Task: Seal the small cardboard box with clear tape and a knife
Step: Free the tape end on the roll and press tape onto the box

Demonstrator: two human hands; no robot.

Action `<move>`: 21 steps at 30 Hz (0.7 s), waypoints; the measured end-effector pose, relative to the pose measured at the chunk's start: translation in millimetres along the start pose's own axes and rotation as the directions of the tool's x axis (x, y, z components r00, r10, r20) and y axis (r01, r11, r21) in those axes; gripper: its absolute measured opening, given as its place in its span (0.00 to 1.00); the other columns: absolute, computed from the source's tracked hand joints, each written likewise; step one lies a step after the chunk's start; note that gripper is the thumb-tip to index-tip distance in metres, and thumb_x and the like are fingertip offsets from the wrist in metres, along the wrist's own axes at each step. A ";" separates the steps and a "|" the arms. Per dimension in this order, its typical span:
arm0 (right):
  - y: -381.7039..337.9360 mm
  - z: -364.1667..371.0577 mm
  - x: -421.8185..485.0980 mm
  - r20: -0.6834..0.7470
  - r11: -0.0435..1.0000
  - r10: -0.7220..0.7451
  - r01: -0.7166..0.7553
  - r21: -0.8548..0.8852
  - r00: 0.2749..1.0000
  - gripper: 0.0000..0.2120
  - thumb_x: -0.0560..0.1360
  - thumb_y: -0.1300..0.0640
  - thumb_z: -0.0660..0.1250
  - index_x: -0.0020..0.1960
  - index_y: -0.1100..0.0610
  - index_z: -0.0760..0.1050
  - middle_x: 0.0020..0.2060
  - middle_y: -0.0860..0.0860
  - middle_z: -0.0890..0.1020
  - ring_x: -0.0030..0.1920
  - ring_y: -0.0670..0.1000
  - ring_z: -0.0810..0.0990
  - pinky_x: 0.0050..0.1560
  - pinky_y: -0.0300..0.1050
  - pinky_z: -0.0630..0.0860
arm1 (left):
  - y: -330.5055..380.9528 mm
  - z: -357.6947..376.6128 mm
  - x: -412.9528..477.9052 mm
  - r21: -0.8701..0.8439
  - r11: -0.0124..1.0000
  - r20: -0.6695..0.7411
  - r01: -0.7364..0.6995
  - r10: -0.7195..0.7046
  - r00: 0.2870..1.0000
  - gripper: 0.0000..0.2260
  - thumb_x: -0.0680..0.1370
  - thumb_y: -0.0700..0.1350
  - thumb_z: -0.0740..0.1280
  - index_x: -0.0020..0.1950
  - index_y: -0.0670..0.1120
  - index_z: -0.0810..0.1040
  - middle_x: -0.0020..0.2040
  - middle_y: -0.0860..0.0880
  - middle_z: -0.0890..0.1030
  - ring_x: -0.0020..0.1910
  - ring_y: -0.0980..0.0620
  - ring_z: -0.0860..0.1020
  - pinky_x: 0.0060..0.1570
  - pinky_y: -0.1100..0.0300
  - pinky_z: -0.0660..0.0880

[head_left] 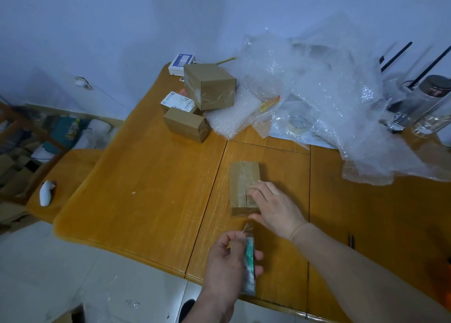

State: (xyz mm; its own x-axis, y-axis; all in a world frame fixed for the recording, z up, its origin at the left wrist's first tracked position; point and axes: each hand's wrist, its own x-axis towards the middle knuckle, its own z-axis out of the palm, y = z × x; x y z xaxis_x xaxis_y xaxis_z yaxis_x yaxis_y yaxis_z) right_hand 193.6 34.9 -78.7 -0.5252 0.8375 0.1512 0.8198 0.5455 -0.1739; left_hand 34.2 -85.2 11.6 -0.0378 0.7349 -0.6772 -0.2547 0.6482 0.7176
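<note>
The small cardboard box [244,187] lies flat on the wooden bench [151,188], just right of a seam in the boards and a little way in from the near edge. Clear tape already runs along its top, glossy down the middle. The right hand [275,207] rests on the box's right side, its fingers [258,188] spread flat over the top and the thumb down by the near corner, pressing rather than gripping.

Just in front, over the near edge of the bench, the left hand [230,261] is closed around a roll of tape [249,266], seen edge-on, white and green. A short strip of clear tape [246,227] stretches from the roll up towards the box's near end. I cannot make out a knife in either hand.

To the left of the box the bench is bare wood all the way to its rounded left edge, with only a tiny white scrap [133,192] lying there. At the far end sit three more cardboard boxes [210,86], stacked close together, with a small white box [181,64] behind them at the corner. The right side is crowded: a heap of bubble wrap [305,91] spills towards the middle, and glass jars [419,105] stand at the far right edge.
</note>
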 end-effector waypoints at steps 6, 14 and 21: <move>-15.1 6.9 5.2 -0.075 0.995 0.095 -0.093 0.032 0.993 0.24 0.77 0.39 0.66 0.66 0.52 0.77 0.57 0.51 0.79 0.59 0.55 0.76 0.60 0.52 0.79 | -0.5 1.1 2.7 -0.014 1.000 -0.005 0.009 -0.009 1.000 0.09 0.83 0.50 0.65 0.53 0.45 0.79 0.39 0.39 0.86 0.33 0.45 0.80 0.39 0.51 0.79; -10.0 11.5 3.7 -0.025 0.999 0.027 -0.028 -0.036 0.999 0.31 0.71 0.42 0.75 0.70 0.51 0.74 0.59 0.53 0.79 0.63 0.58 0.76 0.63 0.54 0.80 | -0.3 -0.3 4.7 -0.016 1.000 -0.011 0.013 -0.013 1.000 0.09 0.83 0.49 0.65 0.54 0.44 0.79 0.39 0.38 0.86 0.32 0.46 0.80 0.37 0.53 0.79; 6.8 -2.3 1.5 0.021 0.997 -0.057 0.058 -0.042 0.998 0.26 0.78 0.43 0.66 0.73 0.51 0.72 0.62 0.51 0.78 0.63 0.55 0.77 0.57 0.51 0.81 | 1.3 -4.4 4.6 -0.003 1.000 -0.008 0.014 -0.014 1.000 0.10 0.83 0.49 0.64 0.55 0.44 0.79 0.39 0.39 0.86 0.33 0.46 0.81 0.38 0.53 0.79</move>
State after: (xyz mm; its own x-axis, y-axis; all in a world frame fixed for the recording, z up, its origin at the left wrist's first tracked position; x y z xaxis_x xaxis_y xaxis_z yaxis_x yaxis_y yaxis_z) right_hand 198.9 39.8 -77.5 -0.5760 0.8052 0.1406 0.7967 0.5916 -0.1236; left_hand 29.4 -81.9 8.7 -0.0421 0.7238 -0.6887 -0.2583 0.6580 0.7073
